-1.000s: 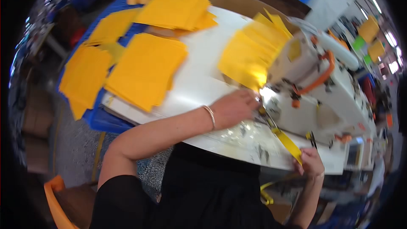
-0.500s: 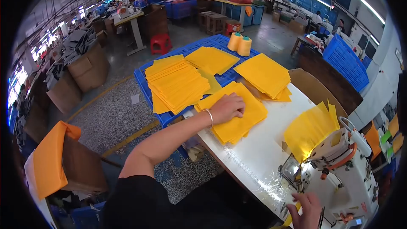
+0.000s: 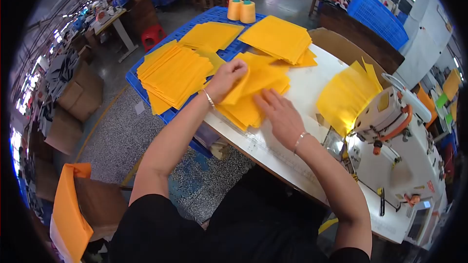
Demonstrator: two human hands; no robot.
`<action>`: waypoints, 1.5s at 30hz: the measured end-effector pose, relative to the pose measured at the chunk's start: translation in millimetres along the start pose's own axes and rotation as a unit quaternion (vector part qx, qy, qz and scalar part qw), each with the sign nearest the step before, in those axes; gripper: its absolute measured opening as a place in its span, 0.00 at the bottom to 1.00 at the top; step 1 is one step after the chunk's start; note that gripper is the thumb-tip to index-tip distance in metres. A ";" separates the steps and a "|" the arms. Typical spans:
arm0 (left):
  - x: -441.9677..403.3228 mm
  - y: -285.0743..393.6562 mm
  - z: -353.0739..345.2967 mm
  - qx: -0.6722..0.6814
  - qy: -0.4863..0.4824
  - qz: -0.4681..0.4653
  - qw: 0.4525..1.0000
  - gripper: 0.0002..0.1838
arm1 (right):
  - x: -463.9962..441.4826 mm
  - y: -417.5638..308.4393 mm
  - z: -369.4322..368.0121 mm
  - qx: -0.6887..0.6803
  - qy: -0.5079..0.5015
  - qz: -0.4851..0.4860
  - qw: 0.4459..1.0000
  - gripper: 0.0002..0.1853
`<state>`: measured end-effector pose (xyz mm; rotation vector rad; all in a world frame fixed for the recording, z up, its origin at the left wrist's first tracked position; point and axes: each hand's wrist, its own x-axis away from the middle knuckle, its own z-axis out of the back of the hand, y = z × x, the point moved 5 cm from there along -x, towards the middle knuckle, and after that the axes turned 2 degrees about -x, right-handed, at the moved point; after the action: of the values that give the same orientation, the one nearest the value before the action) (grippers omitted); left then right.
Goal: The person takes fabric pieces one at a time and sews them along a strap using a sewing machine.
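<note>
My left hand (image 3: 227, 78) pinches the edge of a thin yellow fabric piece (image 3: 237, 91), which is lifted and folded over at the near pile. My right hand (image 3: 284, 117) rests on the right side of that yellow pile (image 3: 246, 118), its fingers stretched out. The pile lies on a white sewing table (image 3: 312, 80). To the right stands a white sewing machine (image 3: 387, 124) with its lamp lit. Another yellow piece (image 3: 343, 97) stands up beside the machine head, near the needle area.
Further yellow stacks, one fanned (image 3: 175, 75) and one squarer (image 3: 278, 38), lie beyond my hands. A blue plastic crate (image 3: 214, 15) carries two orange thread cones (image 3: 235, 10). Orange cloth (image 3: 70, 209) drapes at lower left. A red stool (image 3: 151, 36) stands on the floor.
My right hand has moved from beside the machine to the near pile. My left hand, earlier resting on the pile, now lifts a piece's edge. The view has tilted down.
</note>
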<state>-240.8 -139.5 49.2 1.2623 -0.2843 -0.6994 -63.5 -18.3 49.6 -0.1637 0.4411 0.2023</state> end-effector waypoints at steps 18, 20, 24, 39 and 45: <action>-7.2 3.4 15.5 0.020 0.102 0.007 0.995 0.08 | -34.5 8.3 -23.9 0.029 -0.023 -0.003 0.999 0.17; -3.0 55.2 41.4 0.156 0.189 0.011 0.969 0.09 | -31.6 2.7 -26.2 0.070 0.054 0.015 0.996 0.18; 10.3 143.8 91.6 0.397 0.198 -0.135 0.886 0.10 | -30.4 1.1 -26.2 0.046 0.022 -0.003 0.999 0.19; 90.6 68.5 -252.9 -0.306 -0.117 -0.418 0.847 0.12 | 261.4 5.7 152.5 -0.049 0.207 -0.388 0.897 0.21; 86.6 74.2 -255.9 -0.328 -0.252 -0.393 0.821 0.17 | 296.4 32.0 147.9 -0.449 0.137 -0.579 0.666 0.17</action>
<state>-7.5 13.8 25.9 0.4565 0.0861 -1.6892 251.4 89.2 48.0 -1.4348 0.4254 -0.9296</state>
